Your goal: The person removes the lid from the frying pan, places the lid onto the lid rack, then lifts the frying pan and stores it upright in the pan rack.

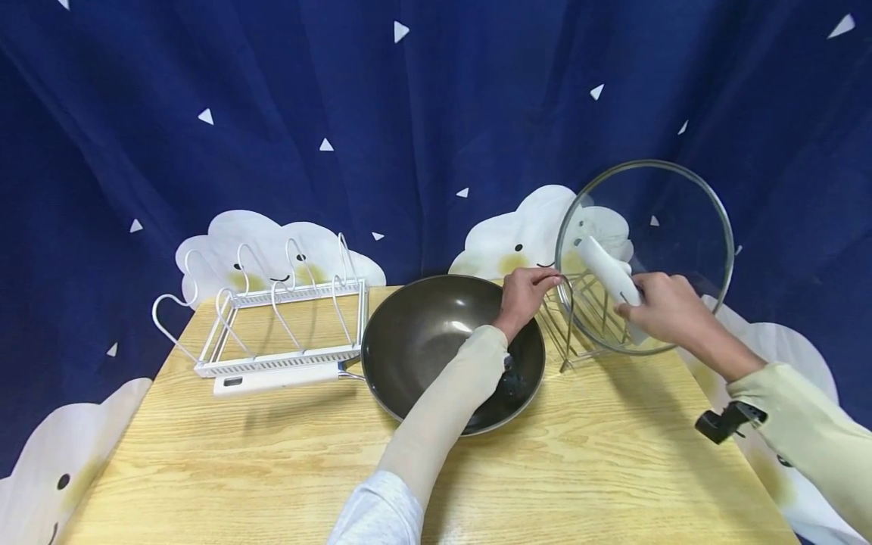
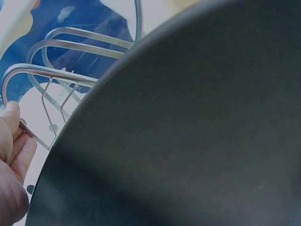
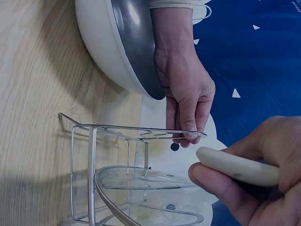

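In the head view, my left hand [image 1: 522, 297] reaches over the dark wok [image 1: 415, 348] and pinches the top of an end loop on a metal wire rack [image 3: 92, 174]. My right hand [image 1: 671, 309] grips the white handle [image 1: 602, 265] of a large round glass lid [image 1: 681, 219], which stands nearly upright. The lid's lower rim [image 3: 108, 197] sits down between the rack's wire loops in the right wrist view. Whether it touches the bottom wires I cannot tell. In the left wrist view, thumb and fingers close on the rack's bent wire [image 2: 51, 73].
A white dish rack [image 1: 282, 363] with several wire loops stands at the left. The wok's white handle [image 1: 279, 380] points left along the front of that rack. All stand on a wooden table [image 1: 593, 469] before a dark blue curtain [image 1: 436, 136] with clouds.
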Demonstrator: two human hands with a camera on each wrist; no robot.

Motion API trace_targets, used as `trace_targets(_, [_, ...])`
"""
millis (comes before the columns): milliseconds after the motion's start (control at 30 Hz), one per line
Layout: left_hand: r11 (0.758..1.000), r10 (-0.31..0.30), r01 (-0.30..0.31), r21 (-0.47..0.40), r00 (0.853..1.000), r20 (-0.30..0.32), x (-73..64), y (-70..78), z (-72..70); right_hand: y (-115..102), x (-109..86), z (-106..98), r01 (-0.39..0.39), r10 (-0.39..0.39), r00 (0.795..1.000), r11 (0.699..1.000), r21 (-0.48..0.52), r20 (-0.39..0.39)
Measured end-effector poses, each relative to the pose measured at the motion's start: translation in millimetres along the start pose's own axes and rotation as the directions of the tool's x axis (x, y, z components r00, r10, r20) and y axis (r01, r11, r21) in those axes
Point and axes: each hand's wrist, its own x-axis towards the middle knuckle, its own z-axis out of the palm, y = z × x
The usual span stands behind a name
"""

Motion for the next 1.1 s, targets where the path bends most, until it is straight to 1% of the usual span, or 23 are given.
trace_targets(267, [1.0, -0.008, 0.008, -0.01, 1.0, 0.004, -1.8, 2.4, -1.4, -6.2, -1.0, 0.2, -0.007, 0.008, 1.0, 1.0, -0.016, 0.019])
trace_targets(367, [1.0, 0.0, 0.0, -0.004, 1.0, 0.002, -1.5, 2.7, -1.6, -10.8, -1.8, 1.2, -0.001, 0.001, 1.0, 1.0, -0.017, 0.017])
trace_targets(533, [1.0, 0.003, -0.003, -0.021, 1.0, 0.002, -1.5, 3.0, -3.0, -18.5, -2.9, 4.3, 0.007, -0.007, 1.0, 1.0, -0.015, 0.007])
trace_targets(800, [0.999, -0.025, 0.026, -0.025, 1.0, 0.008, -1.3, 3.3, -2.4, -26.7, -3.9, 8.5, 0.014, -0.014, 1.0, 0.999, -0.043, 0.0])
trace_targets(1100, [0.999, -0.035, 0.035, -0.028, 0.999, -0.005, -0.9, 5.2, -2.7, -36.3, -5.1, 14.8, 0.034, -0.037, 0.999, 0.998, -0.061, -0.038])
